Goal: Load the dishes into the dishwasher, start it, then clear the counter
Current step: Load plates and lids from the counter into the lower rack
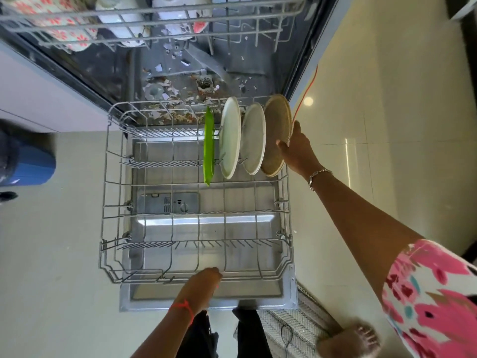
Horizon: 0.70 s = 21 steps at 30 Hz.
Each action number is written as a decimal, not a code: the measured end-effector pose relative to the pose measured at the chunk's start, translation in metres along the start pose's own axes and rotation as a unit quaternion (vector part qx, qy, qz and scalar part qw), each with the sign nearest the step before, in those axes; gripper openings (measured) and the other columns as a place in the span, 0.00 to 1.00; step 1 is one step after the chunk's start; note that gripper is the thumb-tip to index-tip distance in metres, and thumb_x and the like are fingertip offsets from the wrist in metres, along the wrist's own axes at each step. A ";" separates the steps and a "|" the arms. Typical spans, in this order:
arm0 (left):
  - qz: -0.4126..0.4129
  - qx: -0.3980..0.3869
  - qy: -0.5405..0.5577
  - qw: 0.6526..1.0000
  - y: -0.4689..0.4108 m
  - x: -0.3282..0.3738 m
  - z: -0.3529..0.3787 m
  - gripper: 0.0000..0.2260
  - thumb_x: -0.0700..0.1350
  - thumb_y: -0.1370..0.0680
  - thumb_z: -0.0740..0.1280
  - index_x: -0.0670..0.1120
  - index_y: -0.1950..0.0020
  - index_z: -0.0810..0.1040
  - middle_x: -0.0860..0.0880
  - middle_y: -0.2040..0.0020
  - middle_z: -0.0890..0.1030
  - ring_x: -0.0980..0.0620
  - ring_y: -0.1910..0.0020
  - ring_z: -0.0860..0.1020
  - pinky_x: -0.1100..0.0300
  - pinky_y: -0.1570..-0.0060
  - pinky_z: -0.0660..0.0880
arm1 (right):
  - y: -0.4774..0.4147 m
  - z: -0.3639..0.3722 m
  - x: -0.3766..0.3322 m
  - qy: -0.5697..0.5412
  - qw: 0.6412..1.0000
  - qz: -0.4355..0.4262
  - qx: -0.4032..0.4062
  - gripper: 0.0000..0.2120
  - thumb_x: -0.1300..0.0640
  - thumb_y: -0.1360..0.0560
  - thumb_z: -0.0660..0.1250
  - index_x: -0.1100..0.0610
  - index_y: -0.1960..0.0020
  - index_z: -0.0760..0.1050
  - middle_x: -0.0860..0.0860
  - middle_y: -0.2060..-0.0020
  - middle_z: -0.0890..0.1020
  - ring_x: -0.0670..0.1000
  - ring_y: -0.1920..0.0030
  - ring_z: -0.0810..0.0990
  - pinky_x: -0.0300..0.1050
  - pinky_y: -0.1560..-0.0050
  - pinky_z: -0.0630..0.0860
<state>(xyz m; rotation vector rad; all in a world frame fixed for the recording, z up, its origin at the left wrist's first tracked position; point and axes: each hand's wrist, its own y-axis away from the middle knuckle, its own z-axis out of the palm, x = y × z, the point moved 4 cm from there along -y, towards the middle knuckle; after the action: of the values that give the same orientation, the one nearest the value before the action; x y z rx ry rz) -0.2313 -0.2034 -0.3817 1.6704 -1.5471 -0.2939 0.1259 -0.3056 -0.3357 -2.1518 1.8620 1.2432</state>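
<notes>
The dishwasher's lower rack (pixel 108 202) is pulled out over the open door (pixel 206 298). On edge at its far right stand a green plate (pixel 208 148), a white plate (pixel 230 138), a grey-white plate (pixel 254 139) and a brown plate (pixel 276 130). My right hand (pixel 296 148) grips the brown plate's rim at the rack's right side. My left hand (pixel 204 282) holds the rack's front wire. The upper rack (pixel 154 21) above holds floral cups and bowls.
Debris and flakes litter the dishwasher tub floor (pixel 180 81). A blue bucket (pixel 28 164) stands on the tiled floor at left. A wire mesh item (pixel 296 329) lies near my foot (pixel 348 342) at bottom right. An orange cord (pixel 308 83) runs along the right side.
</notes>
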 end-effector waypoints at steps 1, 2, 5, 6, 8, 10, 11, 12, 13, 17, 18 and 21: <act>-0.020 -0.011 0.058 0.998 -0.009 0.002 -0.014 0.10 0.39 0.21 0.58 0.42 0.43 0.75 0.44 0.46 0.78 0.50 0.47 0.77 0.62 0.46 0.70 | 0.008 0.000 -0.003 0.012 1.000 0.001 0.013 0.30 0.55 0.22 0.60 0.62 0.26 0.50 0.66 0.38 0.70 0.66 0.42 0.75 0.60 0.42 0.75; -0.027 -0.008 0.066 0.997 -0.001 0.005 -0.025 0.08 0.40 0.21 0.59 0.42 0.45 0.76 0.44 0.48 0.79 0.50 0.48 0.78 0.62 0.46 0.72 | 0.019 -0.001 -0.007 0.029 0.999 -0.006 0.025 0.29 0.56 0.22 0.61 0.63 0.27 0.53 0.66 0.38 0.69 0.67 0.42 0.74 0.62 0.43 0.74; -0.056 -0.008 0.069 0.996 0.015 0.003 -0.064 0.09 0.40 0.21 0.57 0.42 0.49 0.77 0.45 0.49 0.79 0.49 0.50 0.78 0.57 0.46 0.74 | 0.055 -0.003 -0.030 0.098 0.995 -0.021 0.015 0.25 0.57 0.22 0.59 0.66 0.29 0.57 0.66 0.38 0.67 0.68 0.42 0.72 0.62 0.44 0.74; -0.057 -0.004 0.075 0.996 0.025 0.003 -0.080 0.09 0.40 0.21 0.57 0.42 0.50 0.77 0.44 0.49 0.79 0.48 0.50 0.78 0.56 0.47 0.74 | 0.071 -0.003 -0.040 0.118 0.993 -0.024 -0.006 0.23 0.57 0.21 0.58 0.66 0.30 0.58 0.66 0.38 0.67 0.67 0.41 0.72 0.61 0.44 0.73; -0.078 0.011 0.081 0.994 0.038 0.003 -0.125 0.10 0.41 0.22 0.57 0.42 0.50 0.78 0.43 0.49 0.79 0.45 0.49 0.78 0.54 0.47 0.75 | 0.104 0.001 -0.063 0.152 0.986 -0.045 -0.053 0.20 0.57 0.21 0.56 0.67 0.34 0.63 0.65 0.39 0.69 0.67 0.40 0.72 0.59 0.44 0.73; -0.107 0.027 0.093 0.989 0.056 0.001 -0.160 0.11 0.43 0.22 0.58 0.42 0.46 0.78 0.43 0.46 0.79 0.44 0.46 0.77 0.53 0.45 0.74 | 0.135 0.002 -0.089 0.156 0.982 -0.070 -0.075 0.18 0.57 0.21 0.56 0.67 0.37 0.67 0.65 0.41 0.72 0.65 0.40 0.73 0.57 0.43 0.72; -0.109 0.037 0.099 0.988 0.068 0.000 -0.175 0.11 0.44 0.22 0.59 0.42 0.45 0.78 0.43 0.45 0.79 0.44 0.45 0.76 0.54 0.45 0.74 | 0.152 0.002 -0.104 0.142 0.983 -0.076 -0.084 0.17 0.57 0.21 0.57 0.67 0.38 0.68 0.65 0.41 0.73 0.64 0.40 0.73 0.56 0.42 0.72; -0.097 0.052 0.102 0.989 0.084 -0.001 -0.192 0.11 0.43 0.22 0.59 0.42 0.45 0.78 0.43 0.44 0.79 0.44 0.44 0.76 0.54 0.44 0.73 | 0.170 0.002 -0.122 0.142 0.982 -0.083 -0.098 0.16 0.57 0.21 0.57 0.67 0.39 0.69 0.65 0.41 0.74 0.63 0.40 0.73 0.53 0.41 0.71; -0.087 0.076 0.112 0.987 0.099 -0.004 -0.205 0.11 0.41 0.23 0.59 0.42 0.44 0.78 0.42 0.44 0.79 0.44 0.44 0.76 0.54 0.43 0.73 | 0.187 0.005 -0.139 0.157 0.976 -0.092 -0.116 0.16 0.56 0.20 0.56 0.67 0.39 0.70 0.64 0.41 0.74 0.62 0.40 0.74 0.50 0.41 0.70; -0.102 0.126 0.140 0.977 0.170 -0.032 -0.242 0.12 0.40 0.24 0.60 0.42 0.43 0.77 0.40 0.43 0.79 0.42 0.44 0.77 0.53 0.44 0.74 | 0.251 0.034 -0.206 0.212 0.947 -0.150 -0.188 0.34 0.43 0.25 0.39 0.66 0.44 0.73 0.65 0.44 0.76 0.60 0.43 0.75 0.48 0.44 0.67; -0.107 0.141 0.139 0.974 0.189 -0.041 -0.248 0.12 0.39 0.24 0.59 0.42 0.43 0.77 0.40 0.42 0.79 0.42 0.43 0.76 0.53 0.44 0.73 | 0.264 0.044 -0.223 0.213 0.943 -0.158 -0.201 0.34 0.42 0.25 0.39 0.66 0.45 0.73 0.65 0.46 0.76 0.60 0.44 0.75 0.48 0.46 0.67; -0.139 0.171 0.142 0.965 0.250 -0.085 -0.258 0.13 0.41 0.24 0.60 0.45 0.41 0.76 0.42 0.40 0.77 0.43 0.41 0.74 0.53 0.43 0.71 | 0.305 0.074 -0.287 0.235 0.932 -0.182 -0.206 0.25 0.47 0.20 0.46 0.66 0.46 0.73 0.63 0.48 0.77 0.59 0.46 0.76 0.47 0.50 0.69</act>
<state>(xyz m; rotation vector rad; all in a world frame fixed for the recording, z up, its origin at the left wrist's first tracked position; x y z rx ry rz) -0.2600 0.0004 -0.0754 2.1007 -1.1956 0.0774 -0.1601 -0.1195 -0.0811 -3.0713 1.2765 1.1887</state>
